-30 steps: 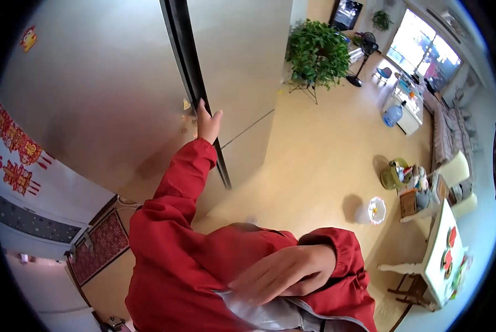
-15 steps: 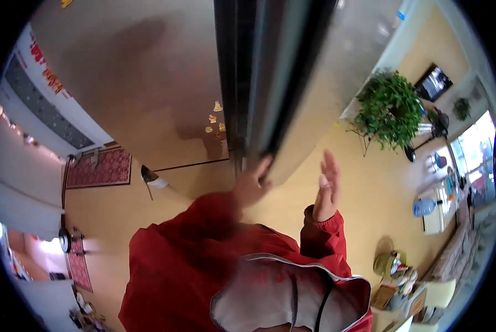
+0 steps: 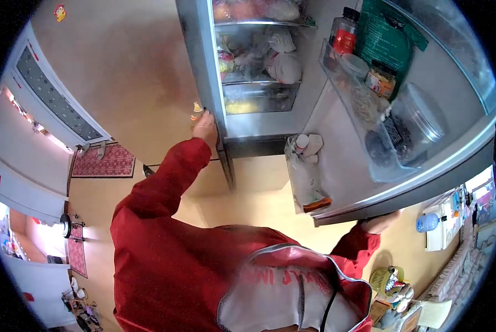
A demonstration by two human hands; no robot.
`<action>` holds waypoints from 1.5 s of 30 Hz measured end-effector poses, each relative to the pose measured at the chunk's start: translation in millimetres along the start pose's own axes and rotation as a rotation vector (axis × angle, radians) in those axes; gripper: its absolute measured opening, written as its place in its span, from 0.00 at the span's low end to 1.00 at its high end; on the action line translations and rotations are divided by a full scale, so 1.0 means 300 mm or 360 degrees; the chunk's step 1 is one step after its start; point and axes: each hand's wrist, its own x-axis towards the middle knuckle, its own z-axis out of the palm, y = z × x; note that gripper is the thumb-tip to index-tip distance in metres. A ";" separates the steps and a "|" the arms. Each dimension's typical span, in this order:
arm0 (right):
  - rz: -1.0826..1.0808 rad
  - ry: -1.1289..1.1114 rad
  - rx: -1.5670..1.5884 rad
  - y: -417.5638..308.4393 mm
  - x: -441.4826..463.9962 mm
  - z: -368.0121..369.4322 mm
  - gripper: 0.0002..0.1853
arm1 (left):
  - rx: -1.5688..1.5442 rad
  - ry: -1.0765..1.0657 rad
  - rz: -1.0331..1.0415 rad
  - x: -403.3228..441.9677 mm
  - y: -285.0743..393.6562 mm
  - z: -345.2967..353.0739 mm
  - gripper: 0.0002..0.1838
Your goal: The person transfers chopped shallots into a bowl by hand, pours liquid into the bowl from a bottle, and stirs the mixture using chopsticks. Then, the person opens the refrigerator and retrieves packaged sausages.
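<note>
A refrigerator stands with its right door (image 3: 352, 138) swung wide open and its left door (image 3: 121, 66) closed. My left hand (image 3: 205, 128) is at the inner edge of the left door, its fingers curled against that edge. Beneath the lower edge of the open door is my right hand (image 3: 380, 222), touching its outer side, with most of its fingers hidden. Bagged food (image 3: 284, 66) lies on the inner shelves above a clear drawer (image 3: 259, 99). The door bin (image 3: 369, 133) bears a red-labelled bottle (image 3: 345, 33), a green pouch (image 3: 385, 41) and several jars.
A lower door pocket (image 3: 309, 177) holds small containers. At the left are a patterned rug (image 3: 103, 160) and a white door (image 3: 60, 83). A green basket (image 3: 386, 280), a chair (image 3: 435, 313) and a blue water bottle (image 3: 426, 223) are at the right.
The right door has swung open to the right, showing the shelves. My right hand has moved right to the door's outer side. My left hand has moved left onto the left door's edge.
</note>
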 end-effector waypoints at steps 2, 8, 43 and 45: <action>-0.0112 -0.0070 -0.0154 0.062 0.115 -0.120 0.33 | -0.0434 -0.0319 0.0224 -0.020 -0.087 -0.125 0.12; -0.0182 -0.0030 -0.0107 0.063 0.136 -0.165 0.30 | -0.1485 0.0106 -0.0254 -0.360 -0.131 -0.289 0.12; -0.0672 -0.2066 0.0466 0.261 -1.267 1.606 0.25 | -0.2714 0.1490 -0.3103 -1.600 -0.678 0.288 0.19; -0.0629 -0.1717 0.0756 0.185 -1.157 1.558 0.20 | -0.2708 0.1440 -0.3024 -1.586 -0.681 0.280 0.18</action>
